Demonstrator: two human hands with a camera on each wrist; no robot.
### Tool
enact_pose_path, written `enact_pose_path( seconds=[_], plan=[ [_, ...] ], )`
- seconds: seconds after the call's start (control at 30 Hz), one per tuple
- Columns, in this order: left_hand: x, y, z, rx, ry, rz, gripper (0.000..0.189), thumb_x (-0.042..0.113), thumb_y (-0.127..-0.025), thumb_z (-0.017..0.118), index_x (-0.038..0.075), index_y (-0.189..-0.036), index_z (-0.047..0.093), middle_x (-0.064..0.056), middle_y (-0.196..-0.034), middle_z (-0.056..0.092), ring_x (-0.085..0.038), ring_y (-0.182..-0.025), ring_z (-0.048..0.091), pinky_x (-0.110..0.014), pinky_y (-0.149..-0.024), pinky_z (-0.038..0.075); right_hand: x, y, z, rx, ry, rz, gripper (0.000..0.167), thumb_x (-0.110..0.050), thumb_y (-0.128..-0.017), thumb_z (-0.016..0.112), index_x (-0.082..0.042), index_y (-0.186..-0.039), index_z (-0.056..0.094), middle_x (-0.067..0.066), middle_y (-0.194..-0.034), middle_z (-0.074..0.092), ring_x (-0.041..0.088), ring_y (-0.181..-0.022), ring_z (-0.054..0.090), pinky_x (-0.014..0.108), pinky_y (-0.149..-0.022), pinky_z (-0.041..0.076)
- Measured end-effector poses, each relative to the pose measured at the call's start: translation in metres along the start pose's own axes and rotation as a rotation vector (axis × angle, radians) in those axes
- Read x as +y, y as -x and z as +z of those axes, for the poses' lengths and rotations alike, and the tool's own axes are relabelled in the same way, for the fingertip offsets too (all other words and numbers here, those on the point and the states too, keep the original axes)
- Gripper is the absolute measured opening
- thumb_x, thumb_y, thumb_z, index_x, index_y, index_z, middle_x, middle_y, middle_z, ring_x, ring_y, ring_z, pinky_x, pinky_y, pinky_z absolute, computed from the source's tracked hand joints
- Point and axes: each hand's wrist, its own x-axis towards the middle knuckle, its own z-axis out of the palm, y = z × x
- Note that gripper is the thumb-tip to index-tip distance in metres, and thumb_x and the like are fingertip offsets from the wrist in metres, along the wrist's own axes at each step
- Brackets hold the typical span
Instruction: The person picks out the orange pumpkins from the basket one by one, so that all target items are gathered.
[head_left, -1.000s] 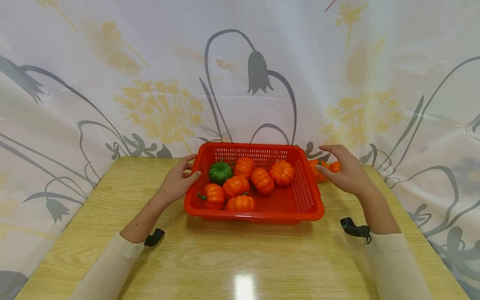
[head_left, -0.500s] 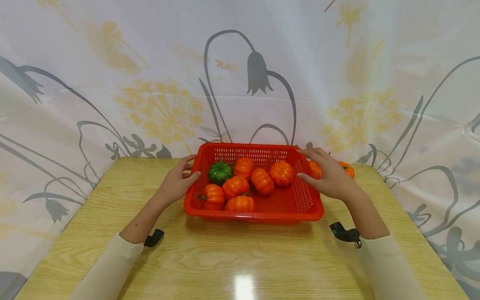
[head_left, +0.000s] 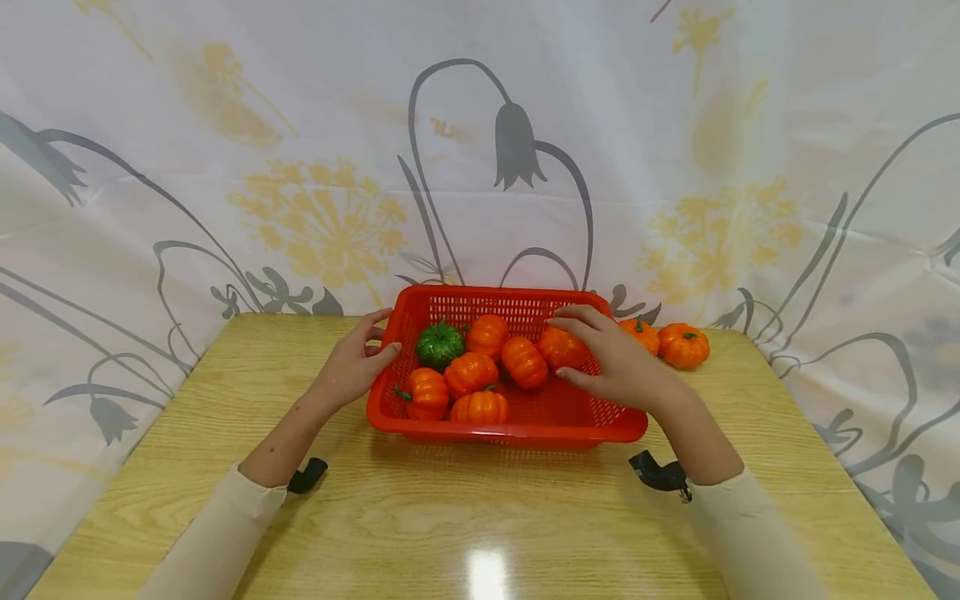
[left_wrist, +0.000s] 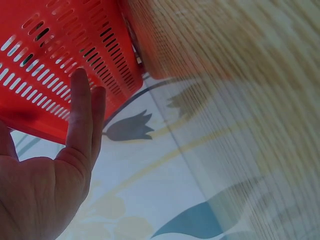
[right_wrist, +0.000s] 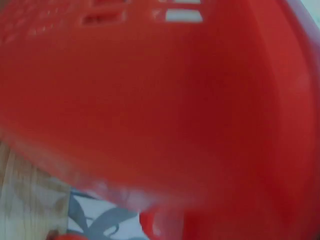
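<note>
A red plastic basket (head_left: 517, 433) holds several orange pumpkins (head_left: 471, 373) and one green pumpkin (head_left: 439, 344). At its left side, my left hand (head_left: 355, 358) reaches the rim, thumb tip overlapping the edge. The left wrist view shows two straight fingers (left_wrist: 80, 115) alongside the basket's slotted outer wall (left_wrist: 65, 60). Over the right part of the basket my right hand (head_left: 618, 362) is spread, thumb and fingers apart around the rightmost orange pumpkin (head_left: 562, 348), which it partly hides. The basket wall (right_wrist: 125, 100) fills most of the right wrist view, and the hand is hidden there.
Two more orange pumpkins (head_left: 683, 346) sit on the wooden table (head_left: 420, 533) to the right of the basket, one partly behind the right hand. A flower-patterned cloth (head_left: 637, 125) hangs behind the table.
My right hand has moved left, from above the pumpkins outside the basket to over the rightmost pumpkin inside it. The left hand and the basket have stayed in place.
</note>
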Motion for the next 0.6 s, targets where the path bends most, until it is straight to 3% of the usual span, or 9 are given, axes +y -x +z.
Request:
enact_pose_path(
  seconds=[0.43, 0.6],
  plan=[
    [0.001, 0.000, 0.000, 0.001, -0.008, 0.008, 0.065, 0.018, -0.109, 0.060, 0.008, -0.166, 0.030, -0.027, -0.139, 0.058, -0.042, -0.118, 0.069, -0.050, -0.087, 0.064, -0.019, -0.019, 0.017, -0.086, 0.006, -0.083, 0.069, -0.009, -0.092, 0.083, -0.002, -0.153, 0.053, 0.013, -0.158, 0.048, 0.036, -0.149, 0.043, 0.054, -0.121, 0.041],
    [0.002, 0.000, 0.000, 0.000, 0.003, 0.004, 0.065, 0.019, -0.109, 0.060, 0.009, -0.166, 0.031, -0.026, -0.140, 0.058, -0.042, -0.118, 0.069, -0.050, -0.087, 0.064, -0.023, -0.027, 0.025, -0.109, 0.058, -0.088, 0.073, -0.005, -0.090, 0.084, -0.002, -0.155, 0.051, 0.014, -0.160, 0.047, 0.037, -0.148, 0.046, 0.053, -0.120, 0.042]
  ],
)
